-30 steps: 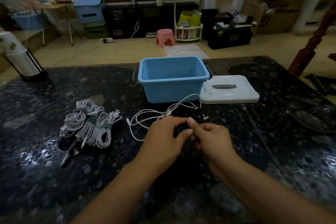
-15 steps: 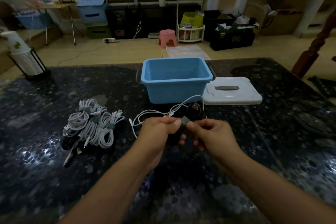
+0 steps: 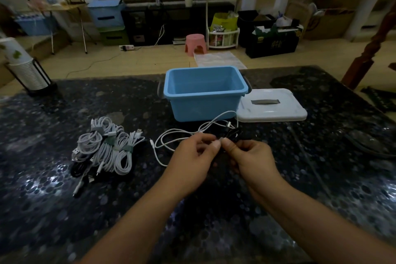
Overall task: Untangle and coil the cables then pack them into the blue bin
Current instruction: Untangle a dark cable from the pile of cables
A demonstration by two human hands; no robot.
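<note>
An empty blue bin (image 3: pixel 204 103) stands at the middle of the dark table. In front of it my left hand (image 3: pixel 192 156) and my right hand (image 3: pixel 249 156) meet over a coiled black cable (image 3: pixel 232 134). Both hands pinch it at a small strap between their fingertips. A loose white cable (image 3: pixel 171 139) lies spread on the table under and beside my left hand. To the left sits a pile of coiled white cables (image 3: pixel 107 148) bound with grey-green straps, with a black one partly under them.
The bin's white lid (image 3: pixel 272 105) lies flat to the right of the bin. A stack of paper cups in a black holder (image 3: pixel 27 70) stands at the table's far left corner. A dark cord (image 3: pixel 372 146) lies at the right edge.
My hands have kept together over the black coil and shifted slightly; the fingertips now pinch closer together at the strap. The white cables have not moved.
</note>
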